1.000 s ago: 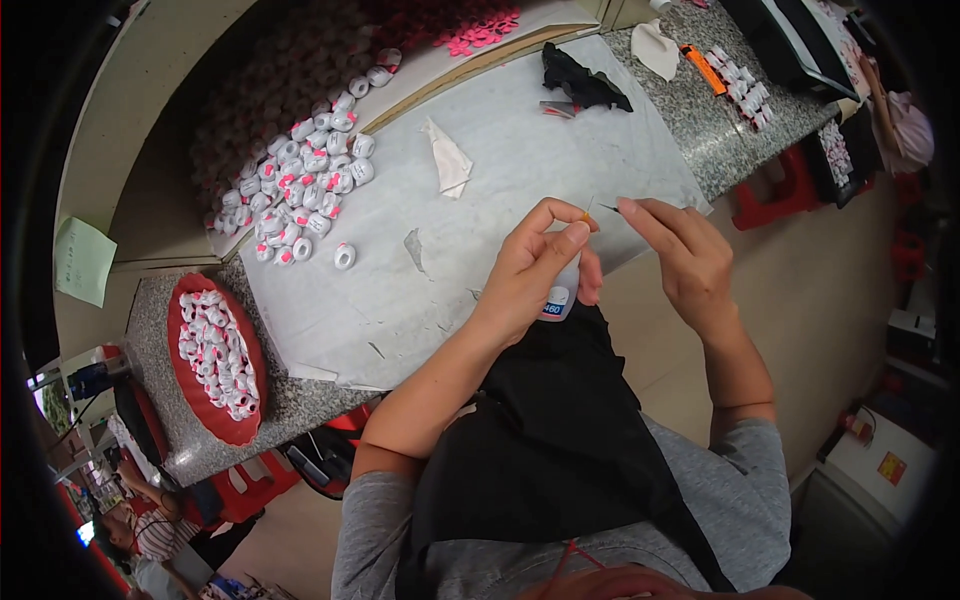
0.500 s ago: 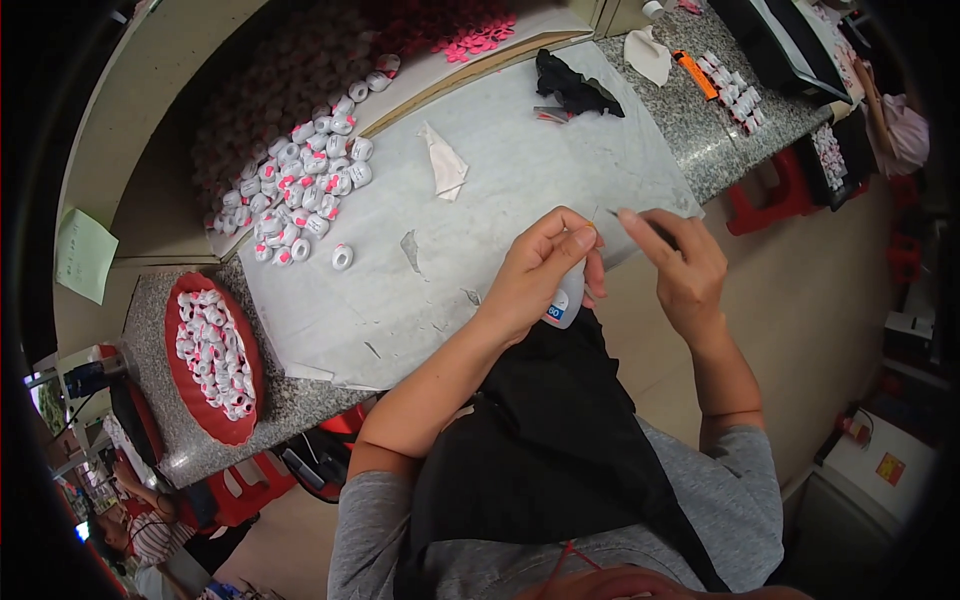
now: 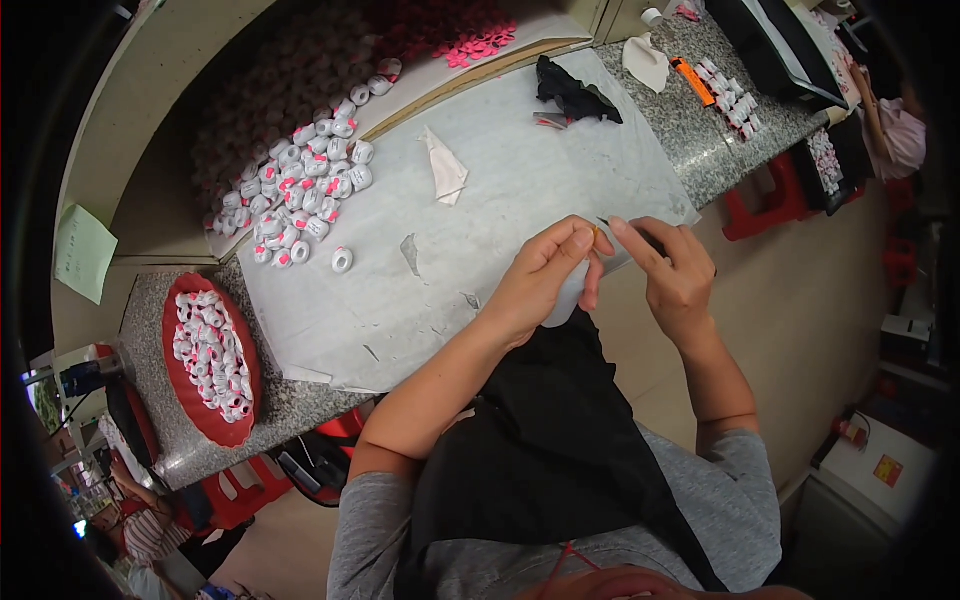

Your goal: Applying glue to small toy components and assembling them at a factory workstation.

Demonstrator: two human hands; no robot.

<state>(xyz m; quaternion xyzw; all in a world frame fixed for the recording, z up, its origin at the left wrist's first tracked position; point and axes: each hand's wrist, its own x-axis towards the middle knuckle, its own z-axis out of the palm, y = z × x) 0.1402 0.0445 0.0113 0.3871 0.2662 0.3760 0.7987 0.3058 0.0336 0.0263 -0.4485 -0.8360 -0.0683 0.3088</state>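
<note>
My left hand (image 3: 540,275) is closed around a translucent white plastic bottle (image 3: 566,305), whose rounded lower end shows under the palm. A small yellow piece (image 3: 597,232) shows at that hand's fingertips; whether it belongs to the bottle is unclear. Just to the right, my right hand (image 3: 683,280) pinches a thin dark pointed tool (image 3: 604,221), its tip close to the yellow piece. Most of the tool is hidden by the fingers. Both hands are over the right front edge of the white sheet (image 3: 340,310) covering the worktop.
Small white-and-pink ring-shaped pieces (image 3: 310,180) lie heaped at the back left. A red tray (image 3: 240,430) of similar pieces stands at left. A white cloth (image 3: 446,172), black cloth (image 3: 575,92) and orange knife (image 3: 692,82) lie beyond my hands. Red stools (image 3: 775,205) stand beside the counter.
My right hand has come slightly left and down, bringing the dark tip nearer my left fingertips. The bottle has turned in my left hand, so its blue label no longer shows.
</note>
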